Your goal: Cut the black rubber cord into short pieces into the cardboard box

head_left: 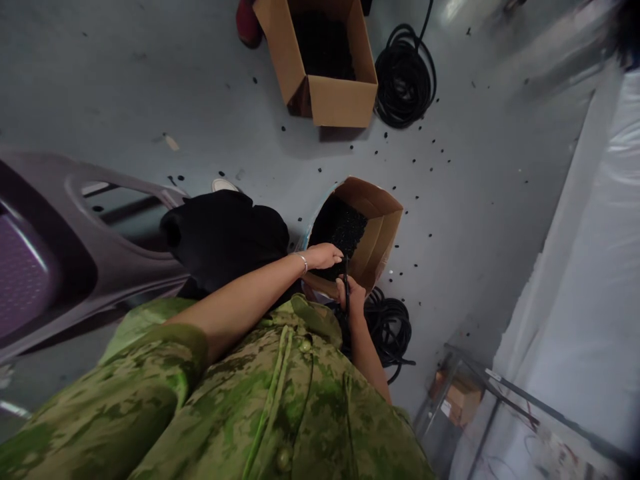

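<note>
My left hand (324, 256), with a bracelet at the wrist, is closed over the near part of an open cardboard box (383, 230); what its fingers pinch is too small to make out. Close by on the right, my right hand (353, 295) is wrapped round a thin dark item (347, 283) that points up toward the left fingertips. Whether it is a tool or a piece of black tubing cannot be told. Many small black pieces (340, 223) lie inside the box, below the hands.
A larger cardboard box (344, 101) of black pieces stands ahead, beside a black hose coil (405, 77). Another black coil (393, 330) lies near my right forearm. Small black bits dot the floor. A purple-grey plastic chair (65, 220) is at left, a metal frame (493, 381) at lower right.
</note>
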{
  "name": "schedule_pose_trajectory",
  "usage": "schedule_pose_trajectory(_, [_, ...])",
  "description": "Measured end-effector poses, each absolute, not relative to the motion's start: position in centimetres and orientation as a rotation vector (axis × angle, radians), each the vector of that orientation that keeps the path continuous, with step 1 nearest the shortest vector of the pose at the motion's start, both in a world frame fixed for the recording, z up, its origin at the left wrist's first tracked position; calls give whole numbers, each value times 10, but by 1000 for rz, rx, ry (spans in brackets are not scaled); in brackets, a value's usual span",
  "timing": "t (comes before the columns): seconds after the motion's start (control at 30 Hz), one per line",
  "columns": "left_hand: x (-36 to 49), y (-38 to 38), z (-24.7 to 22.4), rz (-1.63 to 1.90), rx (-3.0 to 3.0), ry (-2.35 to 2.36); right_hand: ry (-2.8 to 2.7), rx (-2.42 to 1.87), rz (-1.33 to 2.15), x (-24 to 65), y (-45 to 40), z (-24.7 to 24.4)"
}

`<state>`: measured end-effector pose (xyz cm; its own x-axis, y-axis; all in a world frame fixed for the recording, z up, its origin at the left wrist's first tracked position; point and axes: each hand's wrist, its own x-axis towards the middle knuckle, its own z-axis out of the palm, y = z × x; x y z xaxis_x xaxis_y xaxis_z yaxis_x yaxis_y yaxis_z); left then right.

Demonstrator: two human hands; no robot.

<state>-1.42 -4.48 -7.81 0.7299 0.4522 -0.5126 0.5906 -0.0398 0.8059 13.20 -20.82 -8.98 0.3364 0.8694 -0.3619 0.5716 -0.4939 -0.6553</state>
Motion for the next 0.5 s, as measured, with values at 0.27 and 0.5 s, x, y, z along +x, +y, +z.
schedule_pose_trajectory(0.27, [-9, -48, -76, -63, 1536, 1052, -1076, -2111, 1072, 115, -203, -82])
schedule_pose_trajectory(0.5, [-11, -45, -73, 82, 1498, 1060, -883, -1972, 1256, 122, -199, -81])
